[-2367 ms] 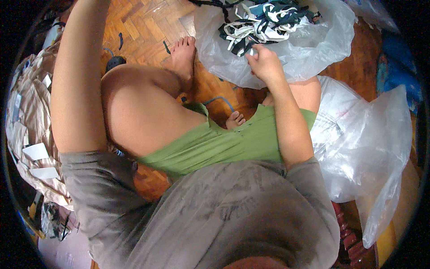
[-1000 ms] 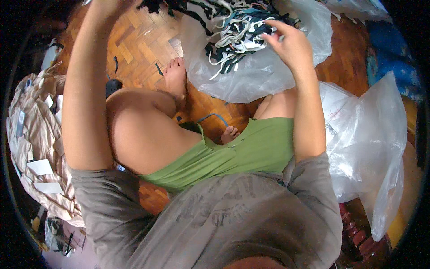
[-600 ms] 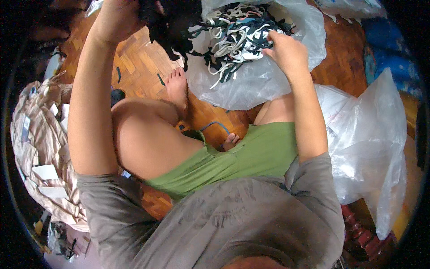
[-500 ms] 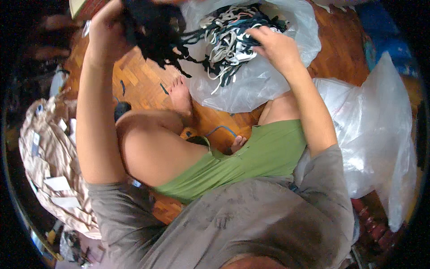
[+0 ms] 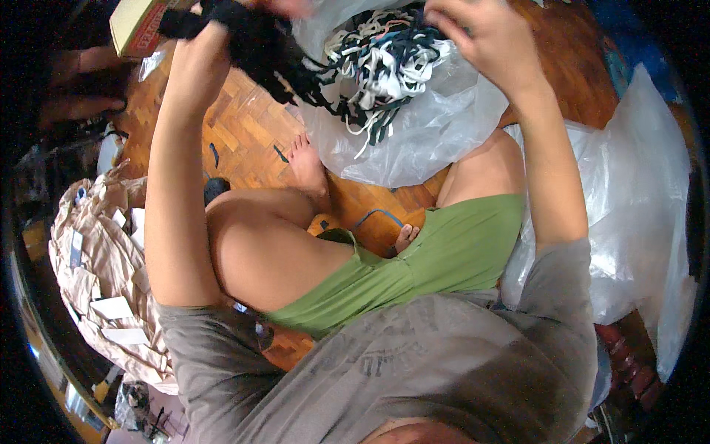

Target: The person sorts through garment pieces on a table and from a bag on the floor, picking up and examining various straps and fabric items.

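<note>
Head view: both hands are raised near the upper edge, where the right hand [image 5: 481, 33] is partly cut off. By the left hand [image 5: 205, 52] a bunch of black fabric strips [image 5: 262, 48] is gripped, its fingers largely covered by the strips. The bunch is hung slantwise over the left rim of a translucent plastic bag [image 5: 414, 152]; whether its lower ends are joined to the bag's contents cannot be told. The right hand's fingers are bent above the bag's right side; whether anything is pinched cannot be told.

Between the left forearm and the bare left foot [image 5: 307, 166], a stretch of parquet floor [image 5: 248, 118] is exposed, with two dark scraps lying on it. The bag's near rim is brought close to the right knee, so little room is left there.

Within the open bag, a tangled pile of white, grey and dark strips [image 5: 388, 63] is contained. At the upper left, a cardboard box [image 5: 129, 21] is cropped by the edge. Beige fabric [image 5: 92, 255] with white cards [image 5: 111, 307] is heaped at the left, and a second plastic bag [image 5: 614, 222] is spread at the right.
</note>
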